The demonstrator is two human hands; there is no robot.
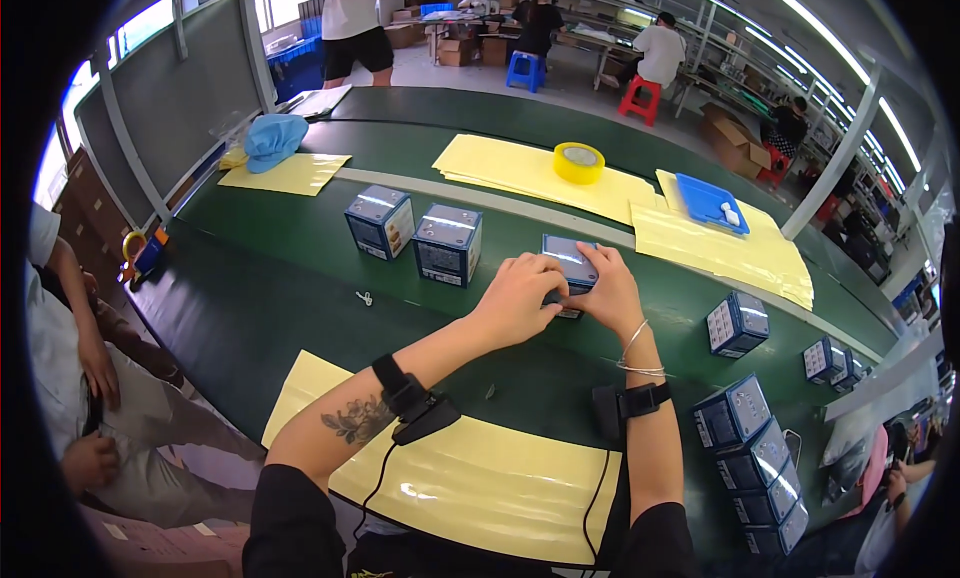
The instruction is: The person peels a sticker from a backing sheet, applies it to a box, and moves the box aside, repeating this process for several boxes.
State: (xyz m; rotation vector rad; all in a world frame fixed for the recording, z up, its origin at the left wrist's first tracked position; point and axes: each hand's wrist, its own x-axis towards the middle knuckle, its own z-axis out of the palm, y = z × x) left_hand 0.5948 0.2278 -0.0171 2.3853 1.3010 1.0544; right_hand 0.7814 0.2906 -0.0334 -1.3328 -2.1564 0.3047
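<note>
Both my hands are on a small dark blue box [567, 248] standing on the green table in front of me. My left hand [520, 296] has its fingers bent against the near left side of the box. On the other side my right hand [611, 296] wraps it, fingers over the top right edge and thumb across the near face. The hands hide most of the near face. To the left stand two similar blue boxes, one [448, 245] close to my left hand and another [380, 222] just beyond it.
A yellow sheet [450, 488] lies under my forearms. More yellow sheets [700, 243], a yellow tape roll [579, 163] and a blue tray [706, 200] lie farther back. Several blue boxes [752, 448] are lined up at right. Scissors [133, 246] stand at the left edge, near people.
</note>
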